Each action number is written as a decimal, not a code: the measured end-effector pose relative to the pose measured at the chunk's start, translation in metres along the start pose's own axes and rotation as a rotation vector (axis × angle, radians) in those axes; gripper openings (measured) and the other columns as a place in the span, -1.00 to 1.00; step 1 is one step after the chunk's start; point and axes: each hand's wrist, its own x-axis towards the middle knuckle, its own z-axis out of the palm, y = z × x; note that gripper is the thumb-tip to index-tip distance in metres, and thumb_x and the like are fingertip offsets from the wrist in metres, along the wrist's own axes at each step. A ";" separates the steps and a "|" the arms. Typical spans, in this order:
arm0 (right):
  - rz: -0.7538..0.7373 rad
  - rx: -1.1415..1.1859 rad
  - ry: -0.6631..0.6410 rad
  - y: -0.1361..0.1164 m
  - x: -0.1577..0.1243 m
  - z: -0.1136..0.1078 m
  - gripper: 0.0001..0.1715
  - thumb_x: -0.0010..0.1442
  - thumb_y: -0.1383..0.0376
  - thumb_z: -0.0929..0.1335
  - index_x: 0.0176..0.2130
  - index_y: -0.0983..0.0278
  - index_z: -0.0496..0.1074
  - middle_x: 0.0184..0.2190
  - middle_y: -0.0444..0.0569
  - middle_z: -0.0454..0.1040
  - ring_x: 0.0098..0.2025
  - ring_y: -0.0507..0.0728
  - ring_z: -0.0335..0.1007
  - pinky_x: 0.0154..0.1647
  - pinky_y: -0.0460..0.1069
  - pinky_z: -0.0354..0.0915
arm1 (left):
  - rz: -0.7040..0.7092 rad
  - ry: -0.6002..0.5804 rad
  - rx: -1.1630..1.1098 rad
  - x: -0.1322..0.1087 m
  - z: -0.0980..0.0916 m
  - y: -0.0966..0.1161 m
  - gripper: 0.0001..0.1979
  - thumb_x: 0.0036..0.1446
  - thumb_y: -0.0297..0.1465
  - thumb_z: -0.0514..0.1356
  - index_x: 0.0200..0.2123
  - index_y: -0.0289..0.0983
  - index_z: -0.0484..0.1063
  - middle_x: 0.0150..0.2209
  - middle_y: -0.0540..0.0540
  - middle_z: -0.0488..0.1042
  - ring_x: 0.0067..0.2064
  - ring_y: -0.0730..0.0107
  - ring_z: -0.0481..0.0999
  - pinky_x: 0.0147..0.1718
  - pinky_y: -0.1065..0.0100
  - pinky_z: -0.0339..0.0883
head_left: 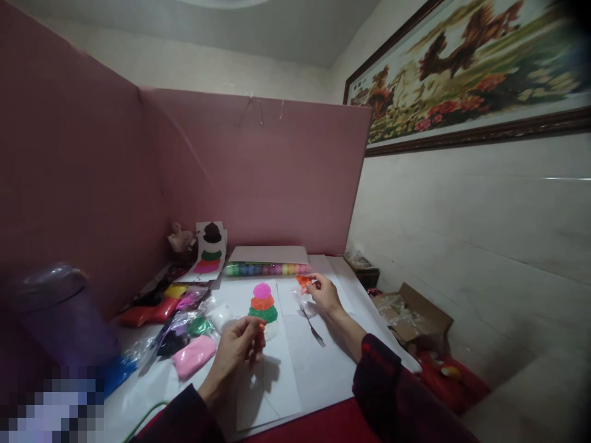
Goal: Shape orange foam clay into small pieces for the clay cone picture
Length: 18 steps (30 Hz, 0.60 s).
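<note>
A white sheet [277, 375] lies before me with a stacked picture [263, 304] filled in pink, orange and green. My left hand [237, 349] hovers just below that picture, fingers pinched together on a small orange bit. My right hand [324, 294] reaches to the right of the picture and pinches an orange-red bag of clay [303, 281]. A metal fork [313, 329] lies on the sheet under the right wrist.
Several bags of coloured clay [184, 320] are piled at the left. A row of coloured balls [268, 269] and a finished sample card [210, 249] stand at the back against pink partitions [258, 172]. An open cardboard box [410, 317] sits on the floor at right.
</note>
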 end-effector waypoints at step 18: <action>0.174 0.189 -0.302 -0.007 -0.037 -0.006 -0.71 -0.01 0.24 0.38 -0.28 0.37 0.40 -0.59 -0.06 0.46 -0.73 -0.05 0.16 -0.74 -0.17 0.05 | 0.018 -0.009 -0.148 -0.005 0.005 0.002 -0.60 -0.21 -0.33 0.38 -0.24 -0.37 0.49 -0.48 -0.04 0.48 -0.51 0.46 0.46 -0.60 0.49 0.32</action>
